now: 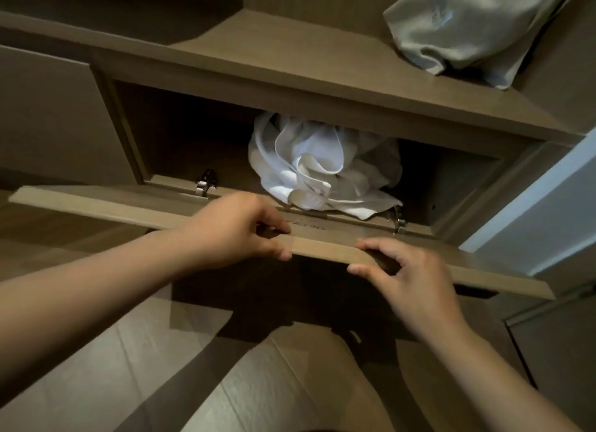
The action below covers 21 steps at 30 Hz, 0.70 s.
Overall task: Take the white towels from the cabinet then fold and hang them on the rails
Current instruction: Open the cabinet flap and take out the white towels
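Both hands gripped the front edge of the dropped-open cabinet door (96, 206). On that edge my left hand (238, 228) pinched with fingers on top and thumb below, and my right hand (409, 277), further right along the door, curled round it. Behind the door, in the open compartment, the white towels (322, 170) lay crumpled, one corner touching the door's hinged side. Above the door, to the right, sat a grey cloth (477, 28).

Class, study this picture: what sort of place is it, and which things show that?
Probably a built-in wardrobe or storage unit indoors: a drop-down door gripped by the left hand and right hand, crumpled white towels in the open compartment, and a grey bag on the wooden shelf above.
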{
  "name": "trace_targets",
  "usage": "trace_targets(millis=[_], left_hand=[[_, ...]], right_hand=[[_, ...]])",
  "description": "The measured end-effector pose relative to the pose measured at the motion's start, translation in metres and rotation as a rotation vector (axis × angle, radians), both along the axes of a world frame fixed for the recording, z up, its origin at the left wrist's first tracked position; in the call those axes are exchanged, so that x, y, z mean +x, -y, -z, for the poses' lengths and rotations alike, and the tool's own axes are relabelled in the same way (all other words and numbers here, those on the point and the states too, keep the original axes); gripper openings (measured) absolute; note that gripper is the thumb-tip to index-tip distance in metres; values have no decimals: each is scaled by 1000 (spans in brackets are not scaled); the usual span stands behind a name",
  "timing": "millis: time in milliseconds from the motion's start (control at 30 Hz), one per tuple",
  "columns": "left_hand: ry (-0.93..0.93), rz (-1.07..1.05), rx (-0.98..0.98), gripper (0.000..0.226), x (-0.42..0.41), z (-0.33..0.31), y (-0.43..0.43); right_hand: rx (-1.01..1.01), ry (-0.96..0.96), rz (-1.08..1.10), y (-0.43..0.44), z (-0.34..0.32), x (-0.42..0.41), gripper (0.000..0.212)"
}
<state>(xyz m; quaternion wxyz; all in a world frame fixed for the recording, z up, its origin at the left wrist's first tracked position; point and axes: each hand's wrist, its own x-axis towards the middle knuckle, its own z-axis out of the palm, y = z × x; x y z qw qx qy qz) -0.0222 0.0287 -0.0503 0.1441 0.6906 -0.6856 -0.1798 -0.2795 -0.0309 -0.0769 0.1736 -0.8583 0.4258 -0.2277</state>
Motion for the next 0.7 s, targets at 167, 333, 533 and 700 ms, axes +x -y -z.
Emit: trace_targets(millis=[167,333,533,700], left_hand=[[208,157,25,71,-2,28,-21],[58,23,256,119,4,56,-14],[228,58,450,136,1,110,-2],[249,37,474,131,4,148,11]], right_hand=[[30,-105,-89,-15,30,-9,51],[73,-135,-188,-17,57,-17,55],[-54,-254,-296,-16,108,-20,55],[-12,-247,-215,-9,147,2,59]])
